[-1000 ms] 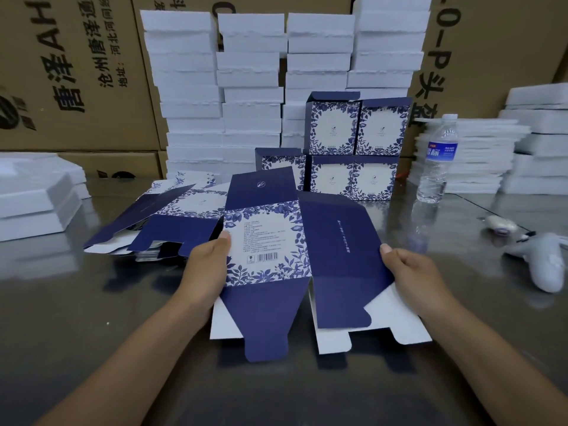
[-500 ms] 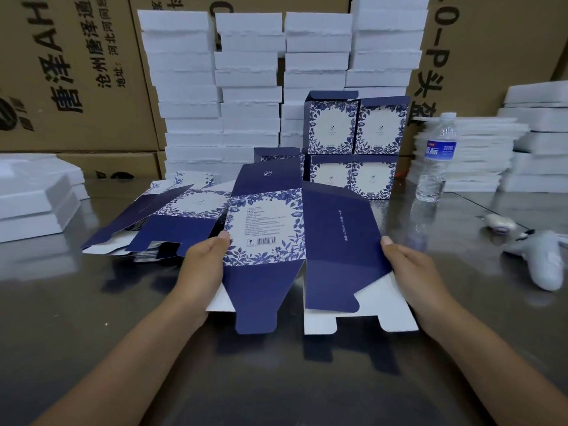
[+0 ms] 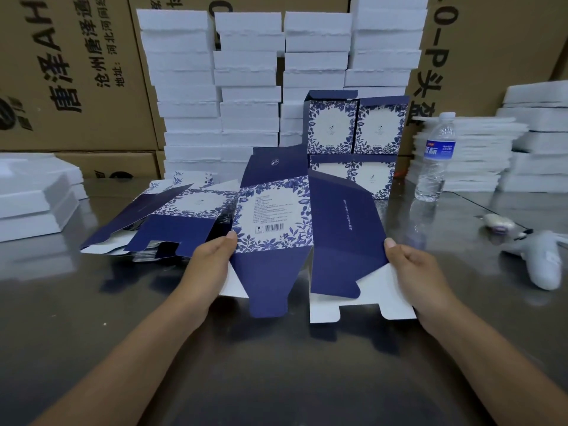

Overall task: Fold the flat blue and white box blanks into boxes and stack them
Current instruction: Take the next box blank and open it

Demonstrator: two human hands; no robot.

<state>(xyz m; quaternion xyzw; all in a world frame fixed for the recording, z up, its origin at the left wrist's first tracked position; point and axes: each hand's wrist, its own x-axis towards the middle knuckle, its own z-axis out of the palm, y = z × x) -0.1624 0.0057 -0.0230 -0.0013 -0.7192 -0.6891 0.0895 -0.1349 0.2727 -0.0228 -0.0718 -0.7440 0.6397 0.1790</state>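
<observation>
Blue-and-white flat cardboard blanks (image 3: 172, 222) lie piled at left; the left hand (image 3: 212, 259) pinches one partly opened printed blank (image 3: 276, 216) above the table (image 3: 92, 302); folded floral boxes (image 3: 353, 127) stand stacked behind; the right hand (image 3: 412, 269) grips the blank's opposite edge.

My left hand (image 3: 210, 265) and right hand (image 3: 421, 275) are bare, and so are both forearms (image 3: 138, 342). The thumbnails (image 3: 389, 242) are short and plain.
</observation>
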